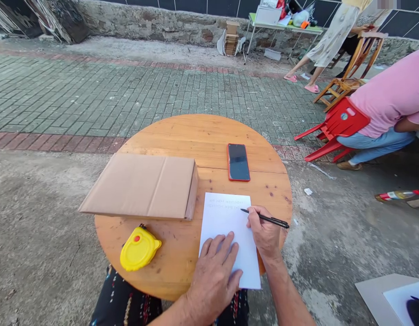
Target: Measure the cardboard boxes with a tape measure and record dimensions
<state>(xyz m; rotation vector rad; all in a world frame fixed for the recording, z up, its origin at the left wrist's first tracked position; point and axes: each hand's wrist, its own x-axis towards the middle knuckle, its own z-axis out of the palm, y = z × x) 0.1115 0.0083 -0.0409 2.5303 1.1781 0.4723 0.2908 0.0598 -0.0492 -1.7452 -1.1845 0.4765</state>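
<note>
A white sheet of paper [226, 222] with faint lines of writing near its top lies on a round wooden table [202, 136]. My left hand [214, 271] rests flat on the sheet's lower part, fingers spread. My right hand [263, 233] is closed on a black pen [265, 218], whose tip touches the paper's right side. A flattened cardboard box [144, 185] lies at the table's left. In front of it sits a yellow tape measure [138, 249]. A phone in a red case [238, 161] lies face up beyond the paper.
A person in a pink top [389, 95] sits on a red plastic chair [334, 124] to the right. Further back stand a wooden chair [352, 68], another person [328, 40] and a green folding table [284, 27]. A bottle [397, 195] lies on the concrete.
</note>
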